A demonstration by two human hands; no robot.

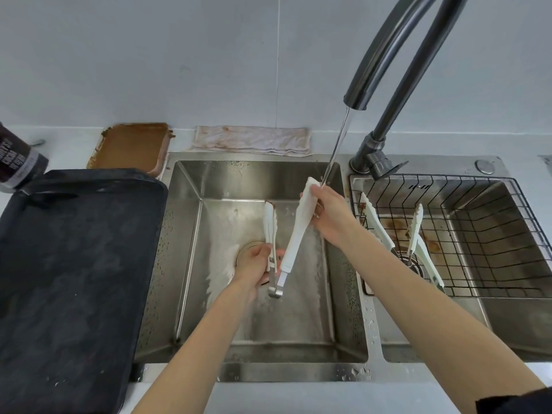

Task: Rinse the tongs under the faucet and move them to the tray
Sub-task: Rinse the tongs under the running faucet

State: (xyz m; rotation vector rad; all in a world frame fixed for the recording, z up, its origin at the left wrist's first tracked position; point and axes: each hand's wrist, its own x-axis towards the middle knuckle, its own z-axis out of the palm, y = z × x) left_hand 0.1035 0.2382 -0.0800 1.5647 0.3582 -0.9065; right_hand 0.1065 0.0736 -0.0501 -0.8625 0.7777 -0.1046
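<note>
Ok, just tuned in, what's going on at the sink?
A person is rinsing white tongs over the left sink basin. The left hand grips them near the hinge; the right hand holds one arm's tip under the faucet stream. The black tray sits left, nothing on it yet.

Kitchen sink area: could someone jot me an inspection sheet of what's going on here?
Surface: steel sink, wet, water running from the faucet.
Job's things: white tongs held open over the basin, one tip under the stream; black tray to the left holds nothing.
Clutter: stained brown dish, soiled cloth, dark bottle, more tongs in the wire basket.
Hands: left hand grips the hinge end; right hand pinches the upper arm.
Cables: nothing seen.
Surroundings: plain pale wall.
</note>
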